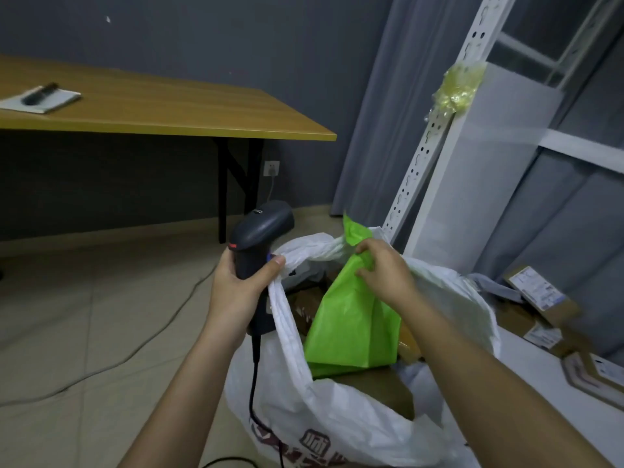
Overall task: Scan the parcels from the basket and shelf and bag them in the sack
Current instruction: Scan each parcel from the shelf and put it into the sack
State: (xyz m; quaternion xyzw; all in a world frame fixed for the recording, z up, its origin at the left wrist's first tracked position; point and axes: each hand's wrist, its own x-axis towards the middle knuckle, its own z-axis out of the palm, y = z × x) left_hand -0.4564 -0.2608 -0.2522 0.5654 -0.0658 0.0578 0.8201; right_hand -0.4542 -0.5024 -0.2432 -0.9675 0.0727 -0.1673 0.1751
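Wooden table (pixel 162 109), grey wall (pixel 202 35)

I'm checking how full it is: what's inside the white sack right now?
Inside the white sack a green parcel stands upright, gripped at its top by the right hand. Brown cardboard parcels lie beneath and around it. Anything deeper is covered.

One barcode scanner (pixel 260 231), one white sack (pixel 337 417) and one green parcel (pixel 351 329) sat at centre. Three labelled cardboard parcels (pixel 540 298) lay lower right. One notepad (pixel 44 99) and one marker (pixel 39 93) lay upper left.
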